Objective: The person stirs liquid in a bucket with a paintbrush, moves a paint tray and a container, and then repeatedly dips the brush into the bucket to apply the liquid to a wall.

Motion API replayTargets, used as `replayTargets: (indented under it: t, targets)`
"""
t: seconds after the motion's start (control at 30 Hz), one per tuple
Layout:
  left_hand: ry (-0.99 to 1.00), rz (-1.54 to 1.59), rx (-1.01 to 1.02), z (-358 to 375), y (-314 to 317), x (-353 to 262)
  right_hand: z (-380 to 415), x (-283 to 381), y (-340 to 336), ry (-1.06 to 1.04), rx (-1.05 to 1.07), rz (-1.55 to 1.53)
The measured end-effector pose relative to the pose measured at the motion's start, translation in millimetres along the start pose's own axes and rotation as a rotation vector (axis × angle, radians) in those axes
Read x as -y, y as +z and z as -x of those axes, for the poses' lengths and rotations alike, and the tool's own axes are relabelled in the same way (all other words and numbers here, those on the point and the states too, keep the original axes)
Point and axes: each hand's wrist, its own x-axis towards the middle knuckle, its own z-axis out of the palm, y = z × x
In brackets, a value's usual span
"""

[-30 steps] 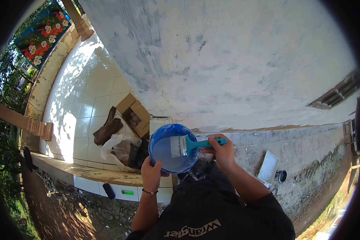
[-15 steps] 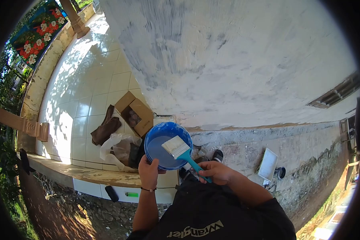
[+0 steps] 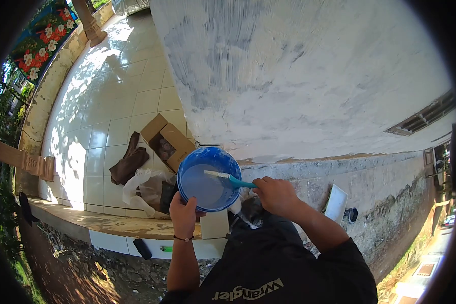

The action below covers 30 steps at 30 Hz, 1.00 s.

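My left hand (image 3: 183, 212) grips the near rim of a blue bucket (image 3: 235, 167), thumb over the edge and fingers hidden beneath. Pale, whitish liquid (image 3: 197, 186) fills the lower part of the bucket, and its inner wall is smeared with white. My right hand (image 3: 276, 195) is closed around the teal handle of a paintbrush (image 3: 236, 182). Turned edge-on, the brush reaches over the bucket's right rim, its white-coated bristles above the liquid. Straight ahead rises a wall (image 3: 309, 86) with patchy white and grey coating.
Left of the bucket are an open cardboard box (image 3: 180, 157), a brown cloth (image 3: 129, 167) and a clear plastic bag (image 3: 142, 190) on the tiled floor (image 3: 121, 111). A dark case (image 3: 142, 249) and green lighter (image 3: 166, 249) lie on the ledge. A white tray (image 3: 336, 203) stands at right.
The brush has rolled from flat to edge-on, and my right hand has risen, now with its back upward. The bucket sits slightly further left and higher in view.
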Motion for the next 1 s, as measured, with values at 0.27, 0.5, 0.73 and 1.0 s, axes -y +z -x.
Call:
replayTargets:
  t: [0.27, 0.5, 0.73, 1.0]
  targets:
    - [-0.005, 0.03, 0.008, 2.4, -0.8, -6.3, -6.0, 4.0, 0.4, -0.058, -0.016, 0.078]
    - [0.012, 0.004, -0.016, 2.1, -6.2, 3.6, -9.1, 4.2, 8.0, 0.001, 0.07, 0.076]
    - [0.066, 0.06, -0.099, 2.7, -12.3, -0.4, -18.6, -2.3, 9.6, 0.189, -0.06, -0.364]
    - [0.109, 0.078, -0.149, 13.4, -37.4, 8.6, -125.9, 0.6, 0.1, 0.002, -0.551, -0.103]
